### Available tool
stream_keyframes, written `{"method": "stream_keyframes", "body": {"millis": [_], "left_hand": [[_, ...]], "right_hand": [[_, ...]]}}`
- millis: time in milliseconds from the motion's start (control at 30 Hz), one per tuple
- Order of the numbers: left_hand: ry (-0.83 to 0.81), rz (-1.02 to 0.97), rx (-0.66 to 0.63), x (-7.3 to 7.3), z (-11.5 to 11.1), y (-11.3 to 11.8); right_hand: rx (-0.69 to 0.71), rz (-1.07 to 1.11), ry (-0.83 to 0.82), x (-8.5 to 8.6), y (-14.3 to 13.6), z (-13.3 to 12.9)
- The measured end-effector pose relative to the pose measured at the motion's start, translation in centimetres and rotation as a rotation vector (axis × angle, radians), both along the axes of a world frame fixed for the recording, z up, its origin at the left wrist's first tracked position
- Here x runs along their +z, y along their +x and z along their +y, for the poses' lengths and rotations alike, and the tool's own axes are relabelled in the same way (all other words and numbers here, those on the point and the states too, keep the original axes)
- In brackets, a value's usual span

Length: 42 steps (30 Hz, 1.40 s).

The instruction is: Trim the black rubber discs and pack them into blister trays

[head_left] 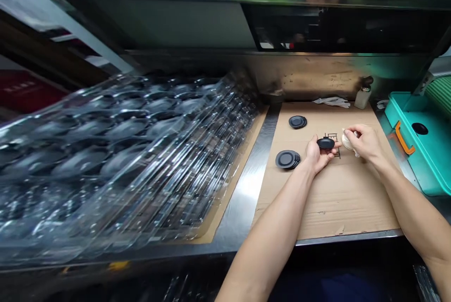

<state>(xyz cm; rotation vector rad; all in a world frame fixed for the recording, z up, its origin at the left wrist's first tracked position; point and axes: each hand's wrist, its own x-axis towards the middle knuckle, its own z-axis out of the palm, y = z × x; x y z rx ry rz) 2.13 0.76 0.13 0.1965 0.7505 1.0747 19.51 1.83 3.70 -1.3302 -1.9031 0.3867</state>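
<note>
My left hand (316, 155) holds a black oval disc (326, 143) above the cardboard sheet (338, 198), its fingers under and around the edge. Just to the right, my right hand (364, 141) is closed on a crumpled white cloth (348, 140), a short way from the disc. Left of my hands, a fanned stack of black oval discs (287, 159) lies on the cardboard. Farther back sits a smaller stack of similar discs (298, 122). Dark printed marks on the cardboard are partly covered by my hands.
Stacked clear plastic trays (169, 166) with dark pieces fill the left side. A teal bin (423, 151) with an orange handle (404, 137) stands at right, one black disc (420, 128) inside. At the back are a small bottle (362, 95) and a white glove-like cloth (331, 102).
</note>
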Motion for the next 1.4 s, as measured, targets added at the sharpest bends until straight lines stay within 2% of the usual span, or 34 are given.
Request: {"method": "stream_keyframes", "body": {"millis": [167,333,433,500,567,633,767,900,1033,1167,1233,1333,1400], "left_hand": [[0.03,0.042,0.004,-0.2,-0.1,0.5],[0.219,0.16,0.05,-1.0,-0.9,2.2],[0.231,0.197,0.116,-1.2,-1.1,2.3],[0.223,0.197,0.173,-1.3,-1.1,2.1],[0.224,0.183,0.215,-1.3,-1.0,1.9],[0.219,0.184,0.195,-1.4,-1.0,1.8],[0.228,0.259,0.161,-1.6,-0.9,2.1],[0.239,0.257,0.192,-1.8,-1.0,2.3],[0.238,0.25,0.187,-2.1,-0.9,2.3],[0.26,0.248,0.253,-2.7,-1.0,2.1],[0.271,0.265,0.276,-2.7,-1.0,2.2],[0.275,0.262,0.258,-2.7,-1.1,2.3],[0.267,0.265,0.272,-2.6,-1.0,2.4]], "right_hand": [[0.073,0.104,-0.099,0.0,-1.2,-0.6],[0.046,-0.106,-0.02,-1.6,-2.7,-1.2],[0.058,-0.209,0.031,-2.0,-3.7,-2.0],[0.16,-0.239,0.045,-1.7,-4.0,-2.5],[0.325,-0.276,0.035,-1.2,-3.7,-2.7],[0.424,-0.327,0.011,-0.8,-3.1,-2.6],[0.272,-0.319,0.015,-1.0,-2.1,-1.8],[0.398,-0.275,0.005,-1.3,-2.5,-1.5],[0.279,-0.231,-0.018,-0.8,-3.1,-2.0],[0.394,-0.17,-0.094,-0.3,-3.2,-2.6],[0.369,-0.208,-0.131,-0.2,-2.8,-2.6],[0.259,-0.293,-0.088,-0.5,-2.4,-2.2],[0.283,-0.304,-0.05,-0.7,-2.6,-2.1]]}}
